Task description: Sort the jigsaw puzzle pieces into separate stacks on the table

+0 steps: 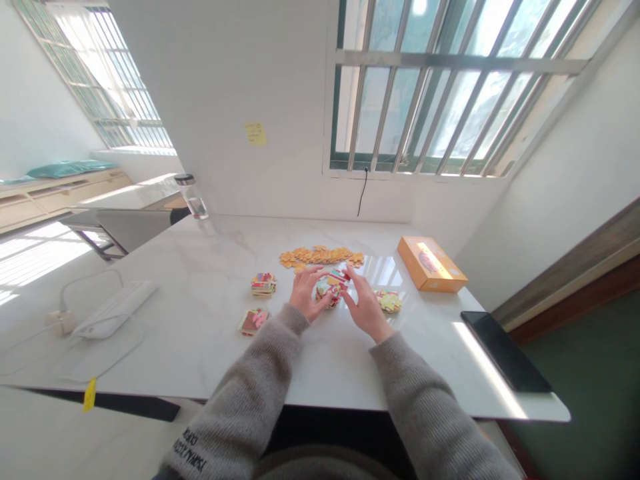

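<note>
A heap of multicoloured jigsaw puzzle pieces [331, 285] lies on the white table between my two hands. My left hand [307, 293] curves around its left side, fingers spread, thumb at the near edge of the heap. On the other side my right hand [367, 303] is open, its thumb and fingers apart and pointing at the heap. Whether the fingertips press on the pieces I cannot tell. Beyond the hands stretches a long row of orange pieces [323, 255]. Beside my right hand sits a yellow-green pile of pieces [389, 301].
To the left are a colourful stack [263, 285] and a brown-and-pink stack [254, 321]. An orange box [431, 265] and a black tablet-like device [505, 351] lie at the right. A clear bottle [193, 198] stands back left; a white power strip [115, 310] with cables is nearer.
</note>
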The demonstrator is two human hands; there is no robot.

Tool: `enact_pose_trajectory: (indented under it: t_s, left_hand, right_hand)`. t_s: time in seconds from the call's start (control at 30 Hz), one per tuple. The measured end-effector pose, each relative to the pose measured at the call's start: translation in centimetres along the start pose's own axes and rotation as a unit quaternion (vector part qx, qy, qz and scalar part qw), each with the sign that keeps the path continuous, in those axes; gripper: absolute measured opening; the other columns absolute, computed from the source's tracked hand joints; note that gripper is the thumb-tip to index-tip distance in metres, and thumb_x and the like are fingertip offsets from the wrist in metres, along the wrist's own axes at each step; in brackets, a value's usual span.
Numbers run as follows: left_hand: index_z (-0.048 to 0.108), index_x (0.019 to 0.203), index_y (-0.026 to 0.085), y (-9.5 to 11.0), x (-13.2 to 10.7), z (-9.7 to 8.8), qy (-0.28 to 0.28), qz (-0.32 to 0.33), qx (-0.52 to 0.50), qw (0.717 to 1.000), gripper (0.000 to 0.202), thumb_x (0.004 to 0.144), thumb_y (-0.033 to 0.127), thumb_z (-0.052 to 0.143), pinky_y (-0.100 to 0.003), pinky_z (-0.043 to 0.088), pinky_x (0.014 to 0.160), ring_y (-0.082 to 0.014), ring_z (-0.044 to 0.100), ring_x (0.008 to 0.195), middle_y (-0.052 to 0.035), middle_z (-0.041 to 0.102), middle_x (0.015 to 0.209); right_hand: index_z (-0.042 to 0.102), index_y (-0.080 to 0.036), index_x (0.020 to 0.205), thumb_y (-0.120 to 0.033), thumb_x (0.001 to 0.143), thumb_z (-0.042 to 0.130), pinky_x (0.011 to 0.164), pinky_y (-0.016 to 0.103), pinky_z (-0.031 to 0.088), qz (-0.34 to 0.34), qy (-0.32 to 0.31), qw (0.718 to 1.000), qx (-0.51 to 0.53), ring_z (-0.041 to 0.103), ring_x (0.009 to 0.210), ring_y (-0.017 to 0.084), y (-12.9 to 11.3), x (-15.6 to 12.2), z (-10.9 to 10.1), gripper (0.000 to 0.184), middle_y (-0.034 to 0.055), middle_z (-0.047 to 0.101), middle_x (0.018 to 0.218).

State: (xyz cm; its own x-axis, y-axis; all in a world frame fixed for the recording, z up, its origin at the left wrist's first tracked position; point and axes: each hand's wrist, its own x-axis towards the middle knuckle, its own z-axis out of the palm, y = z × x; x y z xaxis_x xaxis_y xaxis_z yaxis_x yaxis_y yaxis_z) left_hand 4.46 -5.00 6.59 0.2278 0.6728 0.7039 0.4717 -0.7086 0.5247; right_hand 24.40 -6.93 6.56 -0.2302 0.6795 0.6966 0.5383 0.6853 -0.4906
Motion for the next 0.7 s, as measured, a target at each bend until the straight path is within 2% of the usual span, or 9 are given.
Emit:
enact_pose_trajectory:
  t_s: [0.1, 0.2, 0.4, 0.53, 0.63, 0.7]
  left_hand:
    - [0.062, 0.123, 0.024, 0.6, -0.6, -0.5, -0.024, 0.005, -0.004, 1.0, 0.046, 0.077, 0.024, 0.07, -0.048, 0.031, 0.11, -0.0317, 0.048, 0.124, -0.0106, 0.056, 0.137]
    - [0.065, 0.114, 0.025, 0.9, -0.9, -0.8, -0.042, 0.001, -0.003, 0.999, 0.036, 0.078, 0.019, 0.067, -0.049, 0.033, 0.109, -0.0306, 0.05, 0.121, -0.0088, 0.061, 0.131]
    - [0.068, 0.101, 0.025, 1.2, -0.9, -0.9, -0.056, 0.01, -0.02, 0.998, 0.022, 0.079, 0.02, 0.069, -0.049, 0.036, 0.106, -0.0292, 0.052, 0.115, -0.0077, 0.066, 0.123]
    - [0.066, 0.085, 0.023, 1.4, -0.9, -1.0, -0.046, 0.012, -0.023, 0.999, 0.01, 0.077, 0.021, 0.071, -0.048, 0.039, 0.102, -0.0283, 0.054, 0.109, -0.008, 0.069, 0.113]
    - [0.062, 0.077, 0.022, 1.5, -0.8, -1.0, -0.031, 0.008, -0.036, 0.999, 0.011, 0.075, 0.023, 0.073, -0.047, 0.042, 0.101, -0.0275, 0.055, 0.108, -0.0086, 0.069, 0.109]
    - [0.06, 0.076, 0.022, 1.7, -0.8, -1.1, -0.03, 0.007, -0.04, 0.999, 0.012, 0.076, 0.023, 0.072, -0.047, 0.044, 0.1, -0.0267, 0.055, 0.107, -0.0081, 0.069, 0.108]
  right_hand:
    - [0.024, -0.028, 0.157, -0.024, 0.099, 0.05, 0.109, 0.05, 0.046, -0.022, -0.036, 0.999, 0.009, 0.052, 0.129, 0.027, -0.5, -0.1, -0.4, 0.064, 0.0136, 0.057, 0.138]
    - [0.02, -0.028, 0.158, -0.022, 0.099, 0.049, 0.109, 0.05, 0.046, -0.03, -0.06, 0.998, 0.012, 0.051, 0.13, 0.026, -0.7, -0.5, -0.9, 0.066, 0.0133, 0.056, 0.14]
    - [0.018, -0.03, 0.159, -0.022, 0.099, 0.049, 0.107, 0.048, 0.048, -0.033, -0.091, 0.995, 0.033, 0.054, 0.128, 0.025, -0.7, -1.2, -1.3, 0.067, 0.0122, 0.057, 0.139]
    - [0.032, -0.029, 0.154, -0.022, 0.098, 0.052, 0.108, 0.047, 0.047, -0.021, -0.092, 0.995, 0.041, 0.053, 0.129, 0.025, -0.9, -1.3, -1.6, 0.059, 0.0115, 0.057, 0.139]
    - [0.047, -0.029, 0.144, -0.025, 0.095, 0.059, 0.106, 0.047, 0.048, -0.016, -0.066, 0.997, 0.04, 0.055, 0.126, 0.025, -1.2, -1.1, -2.0, 0.051, 0.0096, 0.06, 0.134]
    - [0.051, -0.029, 0.14, -0.027, 0.094, 0.062, 0.104, 0.047, 0.049, -0.02, -0.051, 0.998, 0.037, 0.057, 0.121, 0.026, -1.3, -1.0, -2.3, 0.048, 0.009, 0.064, 0.128]
